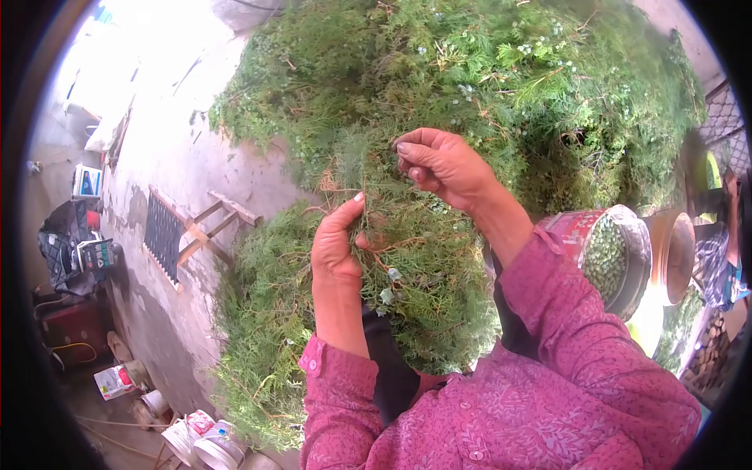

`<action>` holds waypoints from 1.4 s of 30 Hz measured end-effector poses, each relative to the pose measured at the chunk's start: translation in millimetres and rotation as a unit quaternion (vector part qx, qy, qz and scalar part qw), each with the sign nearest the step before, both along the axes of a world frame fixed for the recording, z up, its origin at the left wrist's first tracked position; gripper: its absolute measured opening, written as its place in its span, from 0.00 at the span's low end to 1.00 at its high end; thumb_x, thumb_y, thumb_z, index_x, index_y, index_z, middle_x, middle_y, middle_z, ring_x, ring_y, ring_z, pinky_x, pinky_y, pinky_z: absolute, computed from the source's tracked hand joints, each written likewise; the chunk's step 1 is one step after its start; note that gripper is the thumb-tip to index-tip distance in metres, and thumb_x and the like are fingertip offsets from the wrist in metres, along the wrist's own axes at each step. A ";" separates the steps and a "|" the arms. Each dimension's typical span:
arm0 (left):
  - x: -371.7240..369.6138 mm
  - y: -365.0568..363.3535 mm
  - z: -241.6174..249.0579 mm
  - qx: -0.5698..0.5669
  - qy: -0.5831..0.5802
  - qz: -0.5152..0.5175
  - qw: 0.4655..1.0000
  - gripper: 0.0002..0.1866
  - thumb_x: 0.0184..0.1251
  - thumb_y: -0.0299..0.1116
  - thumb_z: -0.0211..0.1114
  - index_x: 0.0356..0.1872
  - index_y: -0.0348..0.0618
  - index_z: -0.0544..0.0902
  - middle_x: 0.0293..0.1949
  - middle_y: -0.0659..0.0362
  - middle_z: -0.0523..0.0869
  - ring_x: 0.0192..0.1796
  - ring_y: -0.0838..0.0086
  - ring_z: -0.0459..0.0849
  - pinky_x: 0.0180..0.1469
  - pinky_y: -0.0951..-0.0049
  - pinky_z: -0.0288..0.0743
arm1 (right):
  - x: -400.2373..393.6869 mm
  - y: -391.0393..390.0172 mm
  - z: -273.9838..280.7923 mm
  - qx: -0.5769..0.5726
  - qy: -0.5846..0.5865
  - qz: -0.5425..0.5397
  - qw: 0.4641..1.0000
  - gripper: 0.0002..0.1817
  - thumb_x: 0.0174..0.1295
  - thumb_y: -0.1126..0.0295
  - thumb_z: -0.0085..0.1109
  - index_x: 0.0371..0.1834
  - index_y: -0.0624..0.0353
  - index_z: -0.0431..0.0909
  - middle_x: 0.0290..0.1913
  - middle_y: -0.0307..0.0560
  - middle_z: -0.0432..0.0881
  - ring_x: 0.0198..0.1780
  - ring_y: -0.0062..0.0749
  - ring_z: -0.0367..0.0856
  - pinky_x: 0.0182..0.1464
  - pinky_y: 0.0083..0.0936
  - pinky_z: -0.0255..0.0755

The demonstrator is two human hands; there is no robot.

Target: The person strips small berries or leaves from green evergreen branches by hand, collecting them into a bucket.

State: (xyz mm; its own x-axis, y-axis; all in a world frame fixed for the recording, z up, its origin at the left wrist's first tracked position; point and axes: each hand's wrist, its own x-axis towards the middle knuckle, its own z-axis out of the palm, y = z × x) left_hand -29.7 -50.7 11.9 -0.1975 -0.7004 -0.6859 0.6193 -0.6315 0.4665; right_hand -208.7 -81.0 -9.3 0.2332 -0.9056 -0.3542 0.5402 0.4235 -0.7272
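Observation:
My left hand (338, 241) is closed round a green sprig (376, 215), thumb pointing up, in front of my body. Up and to the right of it, my right hand (439, 166) has its fingers curled together in a pinch; whatever lies between the fingertips is too small to make out. Pale blue-green cones (387, 295) hang on twigs just below my left hand. A large heap of leafy evergreen branches (352, 86) spreads behind and around both hands and over my lap.
At the right stands a red and white bucket (570, 235) with green cones (604, 258) in it, beside a brown tub (672, 254). A folding wooden stool (207, 231) is on the left. White buckets (219, 446) stand at the lower left.

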 end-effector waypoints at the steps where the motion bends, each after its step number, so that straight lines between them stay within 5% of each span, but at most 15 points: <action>1: 0.6 0.5 0.8 0.001 -0.003 0.005 1.000 0.11 0.58 0.29 0.56 0.40 0.34 0.75 0.24 0.55 0.77 0.15 0.79 0.69 0.13 0.83 0.64 | -0.9 -0.1 -0.4 0.006 0.005 0.010 1.000 0.08 0.59 0.65 0.57 0.34 0.57 0.74 0.25 0.37 0.77 0.21 0.13 0.71 0.18 0.08 0.60; 4: 16.2 -0.6 -13.0 -0.046 0.114 -0.049 0.991 0.08 0.57 0.28 0.59 0.36 0.35 0.77 0.28 0.56 0.81 0.21 0.76 0.79 0.16 0.83 0.72 | 0.1 0.4 -3.5 0.004 0.021 0.047 0.999 0.10 0.59 0.62 0.56 0.34 0.57 0.74 0.26 0.37 0.77 0.21 0.14 0.72 0.18 0.08 0.61; 8: 18.6 0.5 -14.5 -0.059 0.145 -0.071 0.985 0.09 0.57 0.28 0.58 0.36 0.33 0.77 0.28 0.55 0.81 0.21 0.75 0.79 0.16 0.82 0.72 | 6.0 4.1 -2.3 -0.021 0.081 0.125 0.989 0.15 0.59 0.56 0.56 0.34 0.57 0.75 0.26 0.38 0.77 0.23 0.16 0.73 0.21 0.10 0.63; 10: 9.7 2.6 -5.8 -0.018 0.039 -0.039 0.998 0.14 0.59 0.33 0.55 0.43 0.34 0.72 0.22 0.58 0.73 0.12 0.84 0.62 0.13 0.85 0.57 | 12.8 7.1 -1.4 -0.033 0.095 0.137 0.985 0.16 0.59 0.55 0.56 0.34 0.57 0.75 0.26 0.37 0.78 0.23 0.16 0.74 0.22 0.11 0.64; 12: 12.4 2.3 -10.0 -0.036 0.086 -0.049 0.994 0.12 0.58 0.30 0.56 0.40 0.32 0.74 0.25 0.56 0.77 0.18 0.79 0.71 0.17 0.82 0.66 | 16.2 9.5 -1.5 -0.044 0.110 0.150 0.982 0.16 0.59 0.54 0.56 0.34 0.57 0.76 0.26 0.37 0.78 0.23 0.16 0.74 0.23 0.12 0.64; 13: 13.6 2.2 -11.9 -0.054 0.132 -0.058 0.988 0.10 0.57 0.27 0.58 0.37 0.31 0.76 0.29 0.54 0.81 0.24 0.74 0.80 0.21 0.80 0.75 | 17.0 10.2 -2.6 -0.054 0.084 0.154 0.983 0.15 0.58 0.55 0.56 0.33 0.57 0.76 0.26 0.37 0.78 0.24 0.16 0.74 0.23 0.12 0.65; 17: 12.1 1.7 -11.8 -0.062 0.157 -0.069 0.983 0.10 0.57 0.27 0.57 0.38 0.31 0.76 0.29 0.53 0.81 0.26 0.73 0.81 0.23 0.79 0.77 | 14.8 6.4 -7.3 -0.038 -0.015 0.123 0.992 0.10 0.58 0.61 0.58 0.33 0.57 0.76 0.26 0.38 0.78 0.25 0.16 0.75 0.23 0.12 0.66; 19: 9.7 2.1 -8.3 -0.057 0.040 -0.012 0.997 0.12 0.60 0.33 0.54 0.40 0.35 0.74 0.20 0.63 0.73 0.13 0.86 0.62 0.16 0.82 0.61 | 9.4 2.5 -6.8 -0.001 -0.064 0.081 0.995 0.08 0.58 0.64 0.58 0.33 0.57 0.75 0.27 0.39 0.79 0.25 0.17 0.75 0.22 0.12 0.67; 21: 23.5 -4.4 -14.2 -0.089 0.060 0.001 0.994 0.12 0.61 0.33 0.54 0.40 0.35 0.74 0.21 0.63 0.73 0.13 0.86 0.62 0.18 0.82 0.62 | -2.1 -0.3 -1.5 0.013 -0.182 0.046 0.982 0.04 0.57 0.71 0.57 0.34 0.58 0.74 0.29 0.42 0.79 0.25 0.19 0.76 0.22 0.12 0.68; 25: 35.5 -11.3 -15.3 -0.075 -0.008 0.119 0.990 0.11 0.62 0.33 0.53 0.41 0.37 0.74 0.23 0.65 0.75 0.13 0.87 0.62 0.23 0.81 0.65 | -4.4 5.9 8.6 -0.019 -0.069 0.114 0.991 0.07 0.54 0.77 0.55 0.37 0.59 0.73 0.36 0.45 0.79 0.31 0.22 0.79 0.25 0.13 0.70; 31: 35.1 -14.2 -13.4 -0.083 -0.012 0.167 0.982 0.11 0.62 0.30 0.53 0.42 0.35 0.73 0.24 0.61 0.76 0.15 0.85 0.65 0.25 0.79 0.68 | 3.9 12.0 11.5 -0.028 -0.037 0.201 0.979 0.18 0.51 0.72 0.62 0.46 0.60 0.72 0.35 0.37 0.77 0.32 0.19 0.76 0.27 0.13 0.67; 37: 39.2 -14.7 -12.9 -0.087 -0.039 0.174 0.980 0.08 0.59 0.28 0.57 0.38 0.36 0.73 0.24 0.59 0.76 0.16 0.81 0.67 0.20 0.80 0.64 | 11.8 12.0 -0.5 -0.018 -0.075 0.202 0.976 0.12 0.49 0.73 0.64 0.36 0.61 0.74 0.27 0.36 0.77 0.22 0.16 0.71 0.21 0.13 0.61; 42: 41.4 -13.1 -5.9 -0.127 0.015 0.161 0.979 0.07 0.56 0.28 0.60 0.33 0.38 0.73 0.25 0.58 0.76 0.16 0.78 0.65 0.18 0.76 0.61 | 12.1 17.3 14.9 -0.014 0.045 0.273 0.961 0.08 0.46 0.73 0.64 0.28 0.60 0.75 0.19 0.34 0.73 0.16 0.15 0.66 0.17 0.13 0.56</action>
